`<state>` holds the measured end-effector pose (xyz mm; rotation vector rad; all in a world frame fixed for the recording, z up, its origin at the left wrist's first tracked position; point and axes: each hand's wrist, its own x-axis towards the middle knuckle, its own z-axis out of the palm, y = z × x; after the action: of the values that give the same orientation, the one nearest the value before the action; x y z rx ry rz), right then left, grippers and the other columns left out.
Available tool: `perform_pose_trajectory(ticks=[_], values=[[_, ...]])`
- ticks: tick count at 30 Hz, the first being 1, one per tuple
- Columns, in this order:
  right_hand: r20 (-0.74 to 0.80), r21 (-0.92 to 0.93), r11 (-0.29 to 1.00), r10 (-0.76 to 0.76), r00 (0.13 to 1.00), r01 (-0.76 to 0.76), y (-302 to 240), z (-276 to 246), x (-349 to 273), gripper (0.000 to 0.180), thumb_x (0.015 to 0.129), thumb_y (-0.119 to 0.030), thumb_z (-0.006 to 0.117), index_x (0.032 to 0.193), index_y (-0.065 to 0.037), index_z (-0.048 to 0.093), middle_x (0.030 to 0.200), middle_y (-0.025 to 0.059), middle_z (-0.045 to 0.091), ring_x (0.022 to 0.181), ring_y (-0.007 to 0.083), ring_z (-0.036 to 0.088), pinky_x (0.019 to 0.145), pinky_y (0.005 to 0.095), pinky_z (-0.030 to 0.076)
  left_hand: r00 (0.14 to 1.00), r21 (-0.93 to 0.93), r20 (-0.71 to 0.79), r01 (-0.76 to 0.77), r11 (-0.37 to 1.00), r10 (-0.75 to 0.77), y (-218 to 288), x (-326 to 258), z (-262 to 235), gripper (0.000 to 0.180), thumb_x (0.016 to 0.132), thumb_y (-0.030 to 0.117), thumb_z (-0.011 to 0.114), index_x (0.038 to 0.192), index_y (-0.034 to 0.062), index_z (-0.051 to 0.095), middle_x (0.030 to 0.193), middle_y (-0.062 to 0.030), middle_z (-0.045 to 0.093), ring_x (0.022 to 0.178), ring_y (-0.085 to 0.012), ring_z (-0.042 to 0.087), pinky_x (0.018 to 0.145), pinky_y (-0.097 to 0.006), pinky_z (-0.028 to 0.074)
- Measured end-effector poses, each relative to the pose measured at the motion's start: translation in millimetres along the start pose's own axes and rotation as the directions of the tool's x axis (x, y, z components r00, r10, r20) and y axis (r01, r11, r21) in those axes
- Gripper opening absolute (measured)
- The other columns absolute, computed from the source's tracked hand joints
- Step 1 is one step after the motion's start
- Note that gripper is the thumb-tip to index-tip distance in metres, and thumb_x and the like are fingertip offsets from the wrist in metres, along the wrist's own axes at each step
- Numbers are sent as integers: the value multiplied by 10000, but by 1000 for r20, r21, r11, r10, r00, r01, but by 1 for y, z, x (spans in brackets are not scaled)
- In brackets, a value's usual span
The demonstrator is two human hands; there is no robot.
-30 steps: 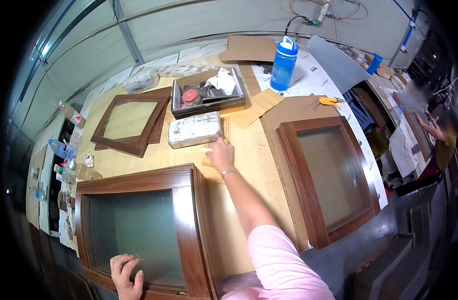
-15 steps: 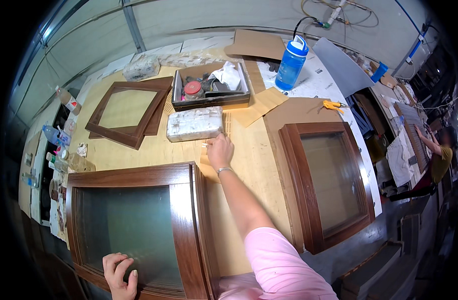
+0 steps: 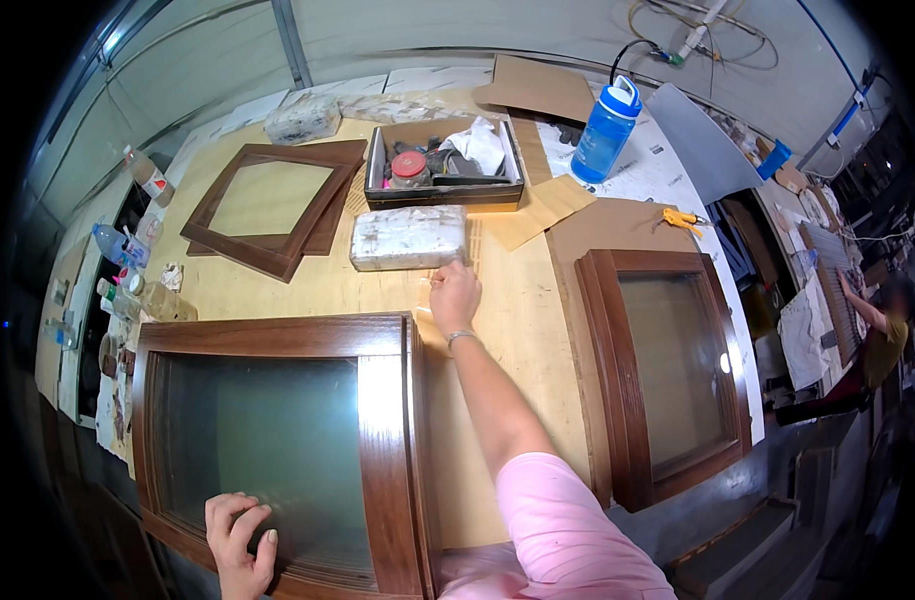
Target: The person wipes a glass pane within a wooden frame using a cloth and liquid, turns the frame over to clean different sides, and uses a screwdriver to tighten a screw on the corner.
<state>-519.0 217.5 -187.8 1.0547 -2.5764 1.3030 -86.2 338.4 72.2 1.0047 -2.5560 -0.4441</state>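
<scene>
Fingers of the right hand (image 3: 455,293) curl loosely together over a small pale sheet (image 3: 430,305) on the plywood tabletop (image 3: 278,295), just below the white rectangular block (image 3: 409,237). The left hand (image 3: 238,540) rests with fingers apart on the frosted glass of the large dark-brown wooden window frame (image 3: 388,420) at the near edge. 2 more frames lie nearby.

This is a woodworking shop. A big wooden bench (image 3: 518,330) holds brown wooden frames with glass (image 3: 278,440) (image 3: 668,370), an empty frame (image 3: 268,205), a tray of bits and rags (image 3: 443,170) and flat cardboard (image 3: 538,90). Cables (image 3: 698,30) hang on the wall, and another person (image 3: 878,330) works at the far right.
</scene>
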Motion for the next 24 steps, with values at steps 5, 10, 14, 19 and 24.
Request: perform_pose_trajectory(ticks=[5, 10, 14, 19, 24], values=[[66, 173, 979, 95, 993, -105, 9, -7, 1, 66, 753, -44, 697, 802, -80, 722, 918, 56, 615, 986, 263, 579, 860, 408, 472, 1000, -16, -6, 4, 1000, -5, -2, -1, 1, 255, 730, 116, 671, 965, 22, 643, 1041, -128, 565, 1021, -335, 535, 889, -444, 459], [113, 131, 991, -51, 992, 36, 16, -22, 2, 248, 772, -137, 771, 1012, -76, 762, 1005, 73, 602, 972, 268, 588, 834, 387, 481, 1000, -17, 0, -11, 1000, 11, -5, 5, 3, 258, 727, 121, 674, 964, 24, 645, 1040, -127, 565, 1018, -334, 536, 884, -444, 462], [100, -94, 990, -96, 990, 105, -4, -34, -5, 274, 747, -194, 805, 1012, -131, 778, 1040, 22, 584, 1057, 236, 529, 904, 392, 424, 1000, -3, -5, 4, 1000, -4, 0, -2, -1, 261, 725, 124, 671, 964, 23, 645, 1042, -126, 562, 1020, -336, 535, 888, -446, 461], [54, -146, 989, 13, 998, -5, -8, -20, -7, 288, 755, -212, 787, 1039, -169, 779, 1047, -5, 574, 1079, 217, 497, 938, 397, 376, 1000, -10, 6, 10, 1000, -10, -3, -1, 1, 259, 730, 125, 667, 966, 22, 644, 1044, -127, 561, 1022, -337, 532, 888, -447, 459], [77, -141, 988, 81, 994, -70, -13, -20, -1, 252, 772, -200, 762, 1022, -180, 786, 1055, -7, 585, 1081, 222, 493, 944, 390, 369, 1000, -6, 5, 12, 1000, -12, -2, 1, 1, 258, 731, 122, 667, 969, 24, 643, 1048, -127, 559, 1019, -335, 530, 879, -446, 459]])
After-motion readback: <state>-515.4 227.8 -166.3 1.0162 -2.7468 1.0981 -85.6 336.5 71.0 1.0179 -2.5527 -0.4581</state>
